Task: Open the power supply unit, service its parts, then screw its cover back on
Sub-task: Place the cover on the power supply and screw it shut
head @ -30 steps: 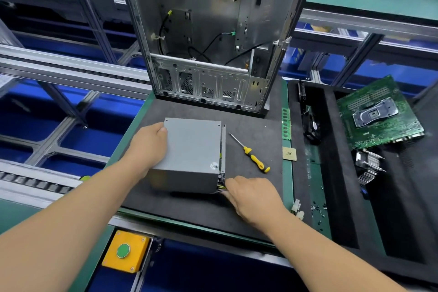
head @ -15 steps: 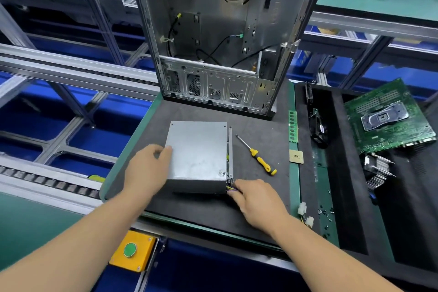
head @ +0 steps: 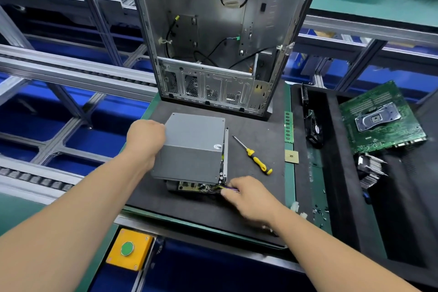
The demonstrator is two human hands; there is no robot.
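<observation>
The grey power supply unit's cover (head: 193, 147) is tilted up at its near edge, baring the circuit board (head: 196, 187) and the base underneath. My left hand (head: 145, 136) grips the cover's left side. My right hand (head: 248, 197) rests on the mat at the unit's near right corner, its fingertips pinching the bundle of coloured wires (head: 228, 188) there. A yellow-handled screwdriver (head: 254, 157) lies on the mat to the right of the unit.
An open computer case (head: 220, 38) stands upright behind the unit on the black mat (head: 213, 216). To the right lie a memory stick (head: 288, 127), a processor chip (head: 291, 156), a fan (head: 314, 130), a motherboard (head: 379, 118), a heatsink (head: 371, 170) and loose screws (head: 320, 212). A yellow box with a green button (head: 128, 248) sits below the mat.
The cover has lifted off the base at its near edge, showing the circuit board. My left hand moved up along the cover's left side. My right hand stayed at the wires.
</observation>
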